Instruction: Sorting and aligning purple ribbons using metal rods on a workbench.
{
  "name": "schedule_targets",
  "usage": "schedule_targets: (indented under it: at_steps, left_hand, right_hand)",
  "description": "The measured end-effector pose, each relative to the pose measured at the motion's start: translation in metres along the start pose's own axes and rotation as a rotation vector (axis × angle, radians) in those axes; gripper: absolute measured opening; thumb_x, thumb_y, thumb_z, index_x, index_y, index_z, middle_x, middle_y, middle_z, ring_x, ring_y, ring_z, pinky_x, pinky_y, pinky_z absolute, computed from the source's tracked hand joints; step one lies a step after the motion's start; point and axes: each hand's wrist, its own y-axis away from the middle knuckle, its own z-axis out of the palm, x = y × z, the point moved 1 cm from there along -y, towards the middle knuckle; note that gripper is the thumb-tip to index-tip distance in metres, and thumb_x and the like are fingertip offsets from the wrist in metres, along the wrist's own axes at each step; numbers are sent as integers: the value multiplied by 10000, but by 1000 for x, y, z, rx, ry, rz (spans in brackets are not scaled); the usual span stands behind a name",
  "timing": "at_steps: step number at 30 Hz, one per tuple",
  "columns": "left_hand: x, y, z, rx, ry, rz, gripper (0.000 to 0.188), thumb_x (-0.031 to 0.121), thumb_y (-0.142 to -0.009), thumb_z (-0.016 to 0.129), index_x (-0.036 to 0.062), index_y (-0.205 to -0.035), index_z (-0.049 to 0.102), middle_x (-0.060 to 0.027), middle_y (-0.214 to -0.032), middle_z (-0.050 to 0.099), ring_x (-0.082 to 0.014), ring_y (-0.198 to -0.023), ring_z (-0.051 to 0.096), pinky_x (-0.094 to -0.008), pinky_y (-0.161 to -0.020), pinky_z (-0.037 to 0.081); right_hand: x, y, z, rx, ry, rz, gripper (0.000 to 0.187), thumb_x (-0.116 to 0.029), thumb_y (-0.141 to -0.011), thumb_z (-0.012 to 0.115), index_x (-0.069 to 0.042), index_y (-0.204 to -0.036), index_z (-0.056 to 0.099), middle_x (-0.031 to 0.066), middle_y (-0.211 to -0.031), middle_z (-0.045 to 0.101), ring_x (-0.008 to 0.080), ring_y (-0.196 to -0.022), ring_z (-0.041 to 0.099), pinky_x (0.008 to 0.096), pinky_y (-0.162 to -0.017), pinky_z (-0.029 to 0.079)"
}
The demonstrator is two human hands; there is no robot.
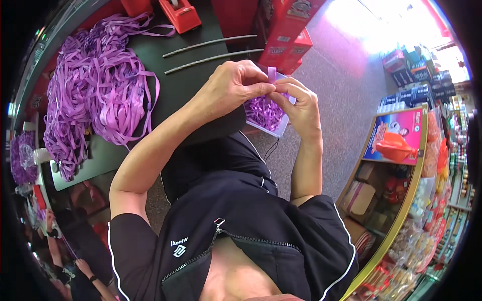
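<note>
In front of my chest both hands meet at a short purple ribbon loop [271, 74], whose end stands up above the fingertips. My left hand [232, 86] is closed, thumb and forefinger pinching the ribbon from the left. From the other side my right hand [303, 104] is also closed, its fingertips pressed against the same piece. Part of the ribbon is hidden by the fingers. Just below the hands, a clear plastic tub [276, 132] holds many small purple ribbon pieces [263, 114].
A heap of long purple ribbons [108, 85] covers the left of the dark table [196, 30]. Two twisted metal rods [213, 61] lie near my left hand. A red tape dispenser [181, 15] sits behind. Red boxes [283, 37] stand beyond; a display case [396, 135] is at right.
</note>
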Motion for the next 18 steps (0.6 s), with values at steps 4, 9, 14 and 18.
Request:
schedule_targets:
  at_steps: [4, 9, 14, 18]
  left_hand:
    - [20, 13, 24, 19, -57, 4, 207, 146, -823, 710, -34, -922, 681, -6, -869, 566, -59, -774, 525, -214, -677, 429]
    - [37, 45, 46, 93, -183, 50, 204, 138, -817, 712, -18, -947, 689, -17, -908, 593, -57, -768, 528, -215, -676, 439]
    - [33, 89, 61, 185, -96, 185, 419, 114, -823, 677, 19, -1218, 573, -64, -1045, 609, -123, -856, 577, -260, -787, 466]
    - [40, 158, 41, 147, -236, 266, 270, 70, -743, 717, 15, -1002, 667, -118, -962, 661, -213, -911, 636, -310, -821, 489]
  right_hand:
    - [-9, 24, -17, 34, 39, 23, 204, -144, -753, 743, -2, -884, 680, 80, -899, 672, 186, -811, 653, 280, -735, 490]
    - [-27, 48, -25, -28, -256, 204, 185, -111, -746, 751, -27, -901, 695, 48, -856, 683, 119, -791, 636, 256, -753, 490]
    - [-6, 58, -24, 232, -376, 245, 145, -69, -777, 717, -5, -904, 684, 29, -809, 681, 91, -733, 619, 244, -701, 491]
    - [62, 51, -2, 367, -236, 269, 187, -94, -825, 675, 50, -941, 648, 73, -800, 679, 97, -701, 614, 241, -672, 487]
